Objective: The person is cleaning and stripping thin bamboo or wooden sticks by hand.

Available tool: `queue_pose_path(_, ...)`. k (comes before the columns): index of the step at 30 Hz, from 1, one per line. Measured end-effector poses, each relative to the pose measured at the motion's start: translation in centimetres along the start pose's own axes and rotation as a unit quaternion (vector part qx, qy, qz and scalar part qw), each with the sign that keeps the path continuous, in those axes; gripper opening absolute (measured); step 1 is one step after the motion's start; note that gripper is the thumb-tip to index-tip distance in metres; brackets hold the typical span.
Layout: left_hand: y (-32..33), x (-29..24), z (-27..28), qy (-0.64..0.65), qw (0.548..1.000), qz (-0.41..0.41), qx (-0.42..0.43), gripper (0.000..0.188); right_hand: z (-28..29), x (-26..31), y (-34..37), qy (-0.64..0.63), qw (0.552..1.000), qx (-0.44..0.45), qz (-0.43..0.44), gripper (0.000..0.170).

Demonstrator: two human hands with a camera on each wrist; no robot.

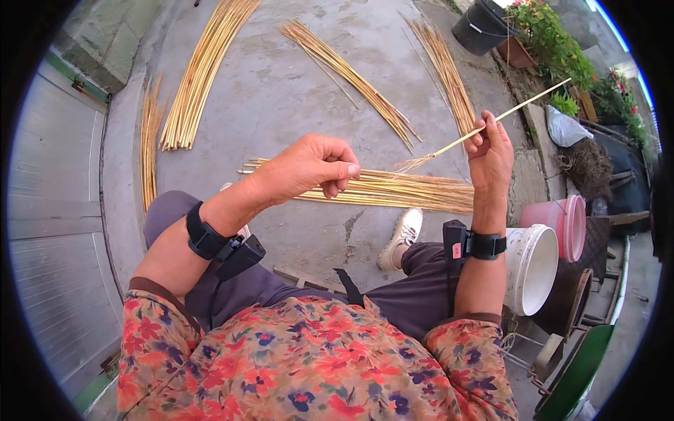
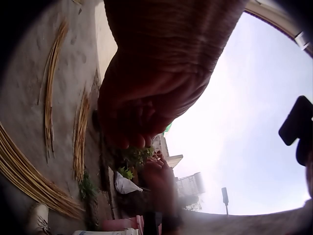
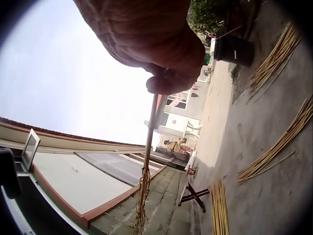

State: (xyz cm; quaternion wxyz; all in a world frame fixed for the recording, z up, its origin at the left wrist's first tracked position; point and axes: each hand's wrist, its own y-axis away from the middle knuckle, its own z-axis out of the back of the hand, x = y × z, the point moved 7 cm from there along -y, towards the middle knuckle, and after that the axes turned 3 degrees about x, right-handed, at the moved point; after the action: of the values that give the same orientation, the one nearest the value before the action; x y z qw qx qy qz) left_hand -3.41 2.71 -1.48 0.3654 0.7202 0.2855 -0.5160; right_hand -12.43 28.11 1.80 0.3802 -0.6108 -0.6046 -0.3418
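Note:
Between the thumb and fingers of my right hand [image 1: 490, 158] is a single pale stalk [image 1: 523, 105], tilted up to the right. Its frayed, stringy end [image 1: 415, 163] points left, toward my other hand; in the right wrist view the frayed fibres [image 3: 142, 196] hang below the fingers. My left hand [image 1: 316, 165] is raised to the left of that end, fingers curled and thumb against the index finger, with nothing seen in it. Below both hands a bundle of stalks [image 1: 393, 189] lies across the ground.
More stalk bundles lie on the concrete: a thick one [image 1: 203, 77] at the left, a thinner one [image 1: 358, 84] in the middle and another [image 1: 446, 70] at the right. A white bucket [image 1: 526, 270], a pink bucket [image 1: 554, 223] and a black bucket [image 1: 481, 28] stand along the right side.

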Motion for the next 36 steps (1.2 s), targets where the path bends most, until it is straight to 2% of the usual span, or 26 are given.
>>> queue_pose_path(2,-0.1,0.4,0.0,0.001,1.000,0.000,-0.009,0.016,0.2,0.0,0.1,0.002,1.000,-0.004,-0.005,0.016)
queue_pose_path(4,-0.1,0.1,0.0,-0.023,0.999,-0.042,-0.022,0.018,-0.1,-0.5,0.2,-0.001,1.000,-0.007,-0.015,0.017)
queue_pose_path(8,-0.4,-0.7,-1.1,-0.007,0.997,-0.067,-0.024,0.022,-1.6,-1.0,0.3,0.011,1.000,0.002,-0.019,0.018)
queue_pose_path(10,-0.6,-1.0,-1.3,-0.042,0.995,-0.085,-0.041,0.022,-2.2,-1.2,0.3,0.016,1.000,0.006,-0.018,0.018)
queue_pose_path(16,-1.2,-0.2,-1.4,0.006,0.999,-0.034,-0.018,0.022,-3.2,-2.0,0.3,0.025,0.999,0.020,-0.033,0.017)
queue_pose_path(29,-1.4,0.8,-1.8,0.038,0.999,-0.003,0.006,0.018,-3.9,-1.9,0.7,0.053,0.998,0.025,-0.017,0.016)
queue_pose_path(32,-1.4,1.0,-1.8,0.027,1.000,-0.001,0.003,0.016,-4.1,-1.7,0.8,0.059,0.998,0.030,-0.012,0.016)
queue_pose_path(36,-1.6,1.0,-1.7,-0.052,0.999,-0.013,-0.012,0.013,-5.0,-1.3,1.1,0.074,0.996,0.052,0.011,0.016)
